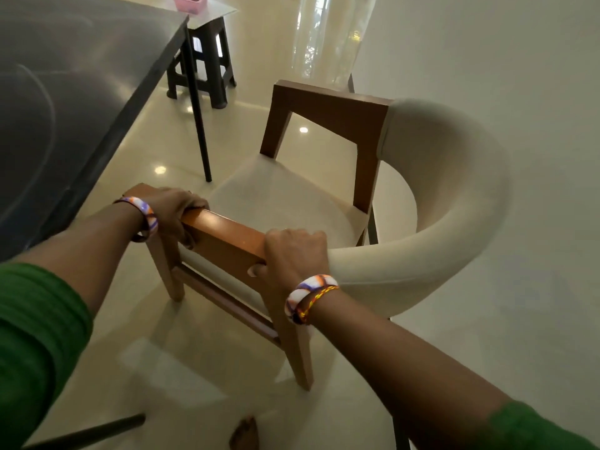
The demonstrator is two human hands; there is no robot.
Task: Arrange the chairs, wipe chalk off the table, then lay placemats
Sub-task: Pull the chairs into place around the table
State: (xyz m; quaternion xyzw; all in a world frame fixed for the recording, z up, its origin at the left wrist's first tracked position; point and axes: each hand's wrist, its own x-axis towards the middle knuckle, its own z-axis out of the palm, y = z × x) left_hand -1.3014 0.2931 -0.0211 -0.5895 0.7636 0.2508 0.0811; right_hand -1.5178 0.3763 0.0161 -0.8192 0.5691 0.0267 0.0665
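Note:
A wooden chair (337,118) with a cream seat and a curved cream backrest stands on the floor to the right of the dark table (74,79). Faint chalk curves show on the tabletop. Both hands grip the chair's near wooden armrest. My left hand (168,209) holds its front end, close to the table edge. My right hand (292,254) holds the rear end, where the wood meets the padded back. Each wrist wears a patterned bangle.
A dark plastic stool (204,73) stands beyond the table's far corner, with a pink basket (190,2) on a tray above it. A thin black table leg (199,125) stands just left of the chair. A pale wall runs along the right; glossy tiles cover the floor.

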